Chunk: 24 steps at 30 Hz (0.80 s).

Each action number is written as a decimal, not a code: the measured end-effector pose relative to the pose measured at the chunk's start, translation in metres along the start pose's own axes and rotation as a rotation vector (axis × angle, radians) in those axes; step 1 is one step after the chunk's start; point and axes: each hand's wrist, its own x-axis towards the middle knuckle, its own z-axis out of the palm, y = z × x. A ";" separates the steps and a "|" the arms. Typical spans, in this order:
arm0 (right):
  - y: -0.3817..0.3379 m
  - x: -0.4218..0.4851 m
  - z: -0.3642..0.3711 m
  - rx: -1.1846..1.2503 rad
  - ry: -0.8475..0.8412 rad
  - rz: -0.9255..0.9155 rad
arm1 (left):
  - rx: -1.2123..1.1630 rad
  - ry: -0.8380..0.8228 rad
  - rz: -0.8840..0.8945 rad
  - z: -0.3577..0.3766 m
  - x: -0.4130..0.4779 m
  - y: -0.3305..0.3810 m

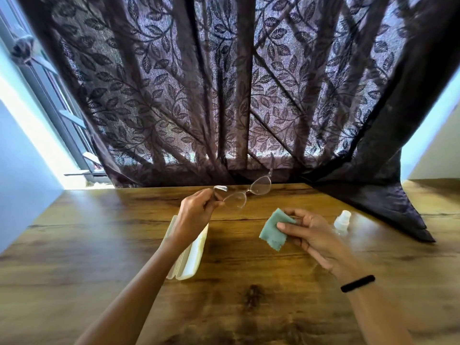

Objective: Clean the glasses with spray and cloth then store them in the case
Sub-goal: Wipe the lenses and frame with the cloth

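A dark leaf-patterned curtain [224,83] hangs at twelve o'clock behind the wooden table [236,307]. A pale case [193,257] lies on the table under the left forearm. The left hand [196,212], fingers curled, pinches one end of the glasses [245,194], held above the table, lenses running toward two o'clock. The right hand [308,235] pinches a green cloth [272,231] between thumb and fingers, at its nine o'clock. A clear spray bottle [342,221] stands near, at the right hand's two o'clock.
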 end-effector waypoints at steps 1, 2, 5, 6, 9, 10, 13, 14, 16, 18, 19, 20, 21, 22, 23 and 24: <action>0.001 0.004 0.005 -0.032 0.016 -0.011 | -0.008 -0.001 0.010 0.000 0.001 0.002; 0.001 0.008 0.010 -0.077 0.021 -0.027 | -0.014 -0.002 0.023 0.000 0.001 0.005; -0.003 0.019 0.023 -0.285 0.067 -0.156 | -0.030 0.008 0.069 -0.002 0.003 0.011; -0.006 0.022 0.027 -0.370 0.107 -0.234 | -0.029 0.014 0.081 -0.003 0.004 0.013; -0.013 0.029 0.040 -0.702 0.311 -0.540 | -0.005 0.011 0.117 -0.003 0.007 0.019; -0.013 0.032 0.045 -0.810 0.384 -0.637 | 0.004 0.005 0.128 -0.003 0.007 0.021; -0.011 0.038 0.057 -1.007 0.520 -0.756 | 0.014 -0.001 0.147 -0.001 0.009 0.027; -0.010 0.040 0.060 -1.038 0.537 -0.751 | 0.011 -0.003 0.148 -0.001 0.009 0.029; -0.007 0.043 0.062 -1.079 0.541 -0.732 | 0.009 -0.014 0.149 -0.001 0.010 0.033; -0.005 0.046 0.063 -1.107 0.521 -0.717 | 0.005 -0.020 0.142 -0.002 0.009 0.035; -0.003 0.047 0.063 -1.124 0.501 -0.711 | 0.006 -0.020 0.137 -0.002 0.008 0.035; -0.002 0.048 0.063 -1.149 0.480 -0.709 | 0.010 -0.017 0.134 -0.002 0.008 0.036; -0.001 0.049 0.064 -1.181 0.464 -0.714 | 0.013 -0.012 0.135 -0.002 0.008 0.037; 0.001 0.048 0.064 -1.215 0.455 -0.725 | 0.014 -0.008 0.138 -0.002 0.008 0.038; 0.002 0.048 0.065 -1.246 0.450 -0.741 | 0.012 -0.005 0.143 -0.002 0.009 0.039; 0.003 0.047 0.066 -1.272 0.447 -0.756 | 0.010 -0.001 0.148 -0.002 0.009 0.040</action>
